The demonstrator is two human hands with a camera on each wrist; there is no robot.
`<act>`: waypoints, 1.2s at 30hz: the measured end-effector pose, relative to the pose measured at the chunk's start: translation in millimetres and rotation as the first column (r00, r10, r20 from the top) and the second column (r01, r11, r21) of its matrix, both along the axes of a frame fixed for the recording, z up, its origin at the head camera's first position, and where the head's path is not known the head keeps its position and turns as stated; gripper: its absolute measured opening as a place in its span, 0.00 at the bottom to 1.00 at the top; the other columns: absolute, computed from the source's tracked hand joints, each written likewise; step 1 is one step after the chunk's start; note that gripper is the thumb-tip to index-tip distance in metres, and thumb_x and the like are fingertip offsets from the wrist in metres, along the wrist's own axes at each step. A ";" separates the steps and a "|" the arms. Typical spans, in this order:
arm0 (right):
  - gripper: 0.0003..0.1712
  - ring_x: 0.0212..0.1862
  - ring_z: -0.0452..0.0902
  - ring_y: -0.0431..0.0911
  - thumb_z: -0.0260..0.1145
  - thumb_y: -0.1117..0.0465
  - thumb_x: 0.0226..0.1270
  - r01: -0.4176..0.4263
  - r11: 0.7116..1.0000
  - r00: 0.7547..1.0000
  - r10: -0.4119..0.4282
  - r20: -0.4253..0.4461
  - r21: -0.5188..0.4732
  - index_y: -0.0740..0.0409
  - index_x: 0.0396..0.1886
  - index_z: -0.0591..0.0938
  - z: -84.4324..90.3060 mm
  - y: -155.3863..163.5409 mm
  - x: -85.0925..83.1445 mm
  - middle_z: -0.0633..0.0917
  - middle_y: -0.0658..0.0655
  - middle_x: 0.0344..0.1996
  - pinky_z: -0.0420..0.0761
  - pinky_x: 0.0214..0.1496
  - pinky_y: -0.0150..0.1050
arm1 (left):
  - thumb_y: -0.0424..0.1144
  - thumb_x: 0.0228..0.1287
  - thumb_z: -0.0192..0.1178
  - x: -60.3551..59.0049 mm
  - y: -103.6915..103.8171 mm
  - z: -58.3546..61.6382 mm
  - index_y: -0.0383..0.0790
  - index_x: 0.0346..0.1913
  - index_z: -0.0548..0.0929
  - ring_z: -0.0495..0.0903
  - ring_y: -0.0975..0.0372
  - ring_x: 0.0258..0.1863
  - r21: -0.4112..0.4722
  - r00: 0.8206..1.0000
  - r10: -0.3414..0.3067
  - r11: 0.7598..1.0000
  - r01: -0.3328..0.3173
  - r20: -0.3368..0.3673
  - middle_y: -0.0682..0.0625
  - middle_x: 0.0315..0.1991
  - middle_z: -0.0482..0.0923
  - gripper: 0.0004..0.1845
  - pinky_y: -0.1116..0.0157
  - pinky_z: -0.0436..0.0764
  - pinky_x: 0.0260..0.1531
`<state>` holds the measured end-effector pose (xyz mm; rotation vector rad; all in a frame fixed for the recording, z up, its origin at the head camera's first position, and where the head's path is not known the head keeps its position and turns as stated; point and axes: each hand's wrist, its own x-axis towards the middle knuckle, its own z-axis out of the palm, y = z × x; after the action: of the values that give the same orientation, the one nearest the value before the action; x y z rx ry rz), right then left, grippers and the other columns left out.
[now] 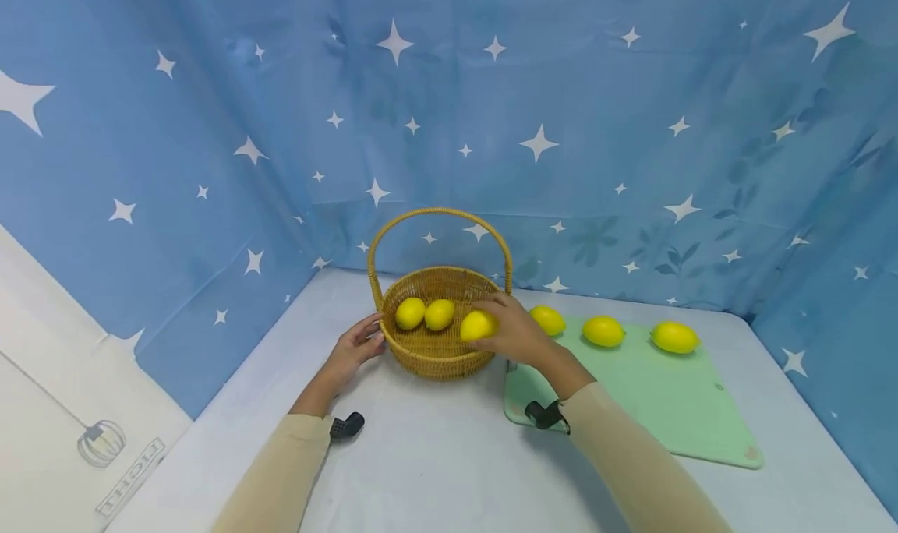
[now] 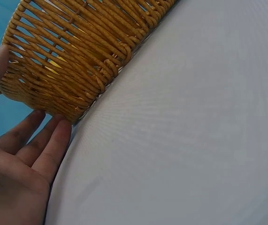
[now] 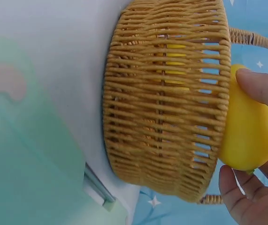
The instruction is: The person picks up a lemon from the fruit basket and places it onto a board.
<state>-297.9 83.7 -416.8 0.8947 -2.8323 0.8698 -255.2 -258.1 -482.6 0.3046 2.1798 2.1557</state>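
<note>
- Lemon (image 1: 478, 325) sits in the right hand (image 1: 517, 332), thumb and fingers curled round it, right at the basket (image 1: 436, 354) rim, near side, not yet down inside.
- Right wrist view confirms: lemon (image 3: 248, 133) is level with the rim of the basket (image 3: 164, 101), fingertips (image 3: 260, 84) wrapped over the top.
- Left hand (image 1: 353, 346) is open, fingers straight, touching the basket's left wall. Left wrist view: fingers (image 2: 49, 140) rest against the weave low on the basket (image 2: 77, 51), nothing gripped.
- Judgement on the step: carry the lemon past the rim and low before letting go; aim for the free floor in front of the fruit already there so it doesn't roll out.
- Keep the left hand bracing the wall; the basket looks light and may slide.
- Mind the handle (image 1: 438, 215) arching overhead.
- Basket contents: two lemons (image 1: 424, 314) lying side by side, touching.
- Mat (image 1: 652, 408) just right of the basket: three lemons (image 1: 604, 330) in a row along its far edge, apart from each other.
- All on a table (image 1: 435, 471) against a starred backdrop (image 1: 491, 112).
</note>
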 end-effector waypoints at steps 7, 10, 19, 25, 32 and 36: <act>0.38 0.64 0.63 0.54 0.75 0.48 0.56 0.008 0.999 1.000 -0.009 -0.015 -0.038 0.46 0.67 0.74 4.2 16.0 7.7 0.68 0.54 0.63 0.73 0.60 0.57 | 0.35 0.72 0.57 -2.7 -0.3 -3.1 0.39 0.74 0.62 0.67 0.46 0.64 0.009 1.000 -0.002 1.000 0.002 -0.003 0.33 0.70 0.59 0.30 0.48 0.71 0.62; 0.37 0.63 0.64 0.52 0.75 0.48 0.57 0.015 0.998 0.999 -0.017 -0.028 -0.053 0.44 0.66 0.74 2.9 21.7 10.2 0.69 0.52 0.61 0.74 0.60 0.55 | 0.35 0.72 0.57 -1.1 0.6 -2.2 0.38 0.74 0.61 0.66 0.45 0.64 0.010 1.000 -0.004 1.000 0.004 -0.007 0.33 0.70 0.58 0.30 0.46 0.70 0.62; 0.35 0.58 0.68 0.53 0.76 0.48 0.55 0.077 0.992 0.996 -0.081 -0.036 -0.102 0.47 0.64 0.77 -0.9 34.9 23.5 0.71 0.52 0.58 0.76 0.56 0.54 | 0.32 0.73 0.54 -7.5 -1.8 -11.0 0.39 0.74 0.60 0.65 0.46 0.65 0.005 1.000 -0.003 1.000 0.003 0.007 0.33 0.71 0.57 0.29 0.47 0.70 0.62; 0.36 0.55 0.69 0.53 0.77 0.48 0.54 0.097 0.989 0.995 -0.100 -0.022 -0.110 0.51 0.63 0.78 -6.3 47.3 32.5 0.72 0.54 0.56 0.77 0.55 0.52 | 0.35 0.74 0.54 -15.0 -4.3 -21.5 0.45 0.74 0.62 0.65 0.46 0.65 -0.011 1.000 0.013 1.000 -0.013 -0.003 0.36 0.71 0.58 0.29 0.50 0.72 0.61; 0.39 0.54 0.70 0.53 0.78 0.45 0.51 0.145 0.984 0.989 -0.144 0.018 -0.104 0.52 0.62 0.78 -20.6 65.3 45.9 0.74 0.54 0.55 0.76 0.55 0.53 | 0.37 0.73 0.55 -16.0 -4.8 -24.2 0.46 0.74 0.63 0.68 0.48 0.64 -0.037 1.000 0.022 0.999 -0.022 -0.012 0.37 0.71 0.59 0.29 0.55 0.75 0.59; 0.40 0.55 0.70 0.53 0.78 0.44 0.51 0.173 0.980 0.985 -0.170 0.034 -0.097 0.53 0.63 0.78 -25.2 72.9 52.7 0.74 0.53 0.55 0.75 0.55 0.54 | 0.39 0.72 0.57 -16.7 -5.0 -24.8 0.44 0.74 0.63 0.68 0.48 0.64 -0.034 0.999 0.027 0.999 -0.027 -0.018 0.37 0.70 0.60 0.30 0.57 0.76 0.58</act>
<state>-245.2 156.6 -441.9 0.6211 -2.8061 0.9953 -271.9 -263.1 -507.3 0.2954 2.2402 2.1353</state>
